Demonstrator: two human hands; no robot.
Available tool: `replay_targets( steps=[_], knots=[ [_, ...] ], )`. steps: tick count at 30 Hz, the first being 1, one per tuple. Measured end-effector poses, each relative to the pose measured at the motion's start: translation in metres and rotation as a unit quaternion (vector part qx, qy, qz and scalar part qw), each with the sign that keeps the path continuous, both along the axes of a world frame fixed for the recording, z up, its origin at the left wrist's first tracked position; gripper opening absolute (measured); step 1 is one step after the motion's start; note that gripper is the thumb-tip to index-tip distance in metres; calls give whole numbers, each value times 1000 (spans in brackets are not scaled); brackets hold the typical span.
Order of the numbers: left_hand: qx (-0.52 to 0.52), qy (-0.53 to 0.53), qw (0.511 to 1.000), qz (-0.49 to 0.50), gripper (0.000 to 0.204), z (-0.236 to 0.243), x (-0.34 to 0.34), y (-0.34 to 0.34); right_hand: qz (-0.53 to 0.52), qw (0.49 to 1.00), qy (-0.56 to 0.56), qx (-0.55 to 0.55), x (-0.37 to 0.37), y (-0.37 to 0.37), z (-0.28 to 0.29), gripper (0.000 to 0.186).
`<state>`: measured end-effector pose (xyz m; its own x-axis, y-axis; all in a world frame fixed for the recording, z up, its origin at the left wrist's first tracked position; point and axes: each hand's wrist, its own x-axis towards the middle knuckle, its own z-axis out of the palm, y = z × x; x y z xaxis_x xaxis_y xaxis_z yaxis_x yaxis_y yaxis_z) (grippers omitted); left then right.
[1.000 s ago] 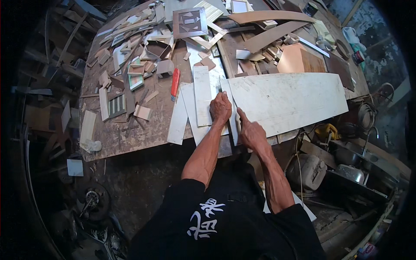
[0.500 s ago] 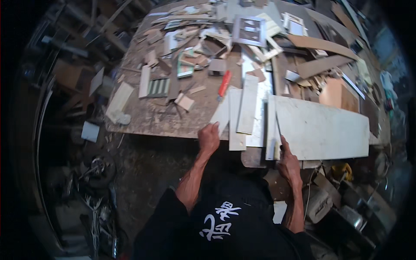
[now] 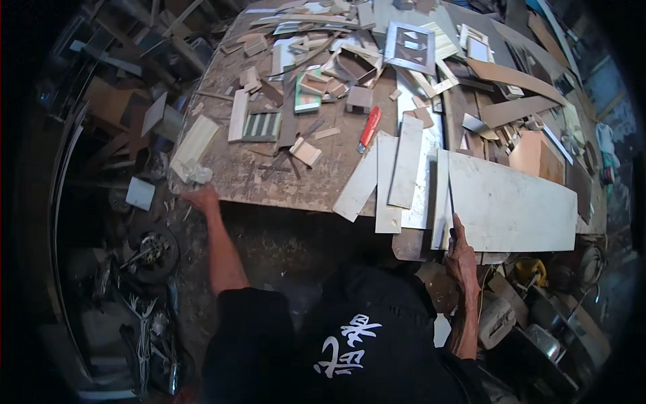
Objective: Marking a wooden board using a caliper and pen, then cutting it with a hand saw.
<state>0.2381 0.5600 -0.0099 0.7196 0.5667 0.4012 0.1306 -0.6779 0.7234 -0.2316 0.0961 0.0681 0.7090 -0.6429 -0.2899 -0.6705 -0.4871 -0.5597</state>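
My right hand [image 3: 460, 254] is closed around the near end of a thin dark tool [image 3: 451, 195], seen edge-on, with its index finger stretched along it. The tool lies over the line between a large white board [image 3: 515, 202] and a narrow white strip [image 3: 440, 198] at the table's front edge. My left hand [image 3: 202, 197] is at the table's front left corner, fingers reaching out, beside a crumpled translucent lump [image 3: 195, 172] and a pale wood block [image 3: 194, 145]. Its fingertips are partly hard to make out. Several white strips [image 3: 406, 161] lie left of the tool.
A red-handled cutter [image 3: 369, 128] lies on the worn table [image 3: 269, 185]. Wood offcuts, a silver frame [image 3: 410, 47] and a curved brown board [image 3: 515, 73] crowd its far side. A wheel [image 3: 153, 249] stands on the floor at left; a yellow object [image 3: 531, 272] is below right.
My left hand has let go of a white strip and moved left to the table corner. That strip rests slanted on the table's edge. My right hand stays at the dark tool.
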Motion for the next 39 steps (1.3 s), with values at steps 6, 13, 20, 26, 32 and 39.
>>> replay_targets(
  steps=[6,13,20,26,32,39],
  knots=[
    [-43,24,996,-73,82,8,36,-6,-13,999,-18,-33,2,3,-1,58],
    [-36,26,997,-65,81,14,34,-16,-14,999,26,-19,1,2,-5,63],
    [-42,-10,994,-97,87,34,6,-64,-9,999,-22,-27,-2,4,-14,65],
    [-74,-96,915,-384,86,42,-38,-170,-36,999,20,15,5,8,0,64],
    [-77,-88,831,-544,82,36,-92,-296,-33,999,-13,-7,0,6,-19,65],
    [-36,-70,818,-570,88,7,-82,-352,-61,995,63,46,10,13,6,59]
  ],
)
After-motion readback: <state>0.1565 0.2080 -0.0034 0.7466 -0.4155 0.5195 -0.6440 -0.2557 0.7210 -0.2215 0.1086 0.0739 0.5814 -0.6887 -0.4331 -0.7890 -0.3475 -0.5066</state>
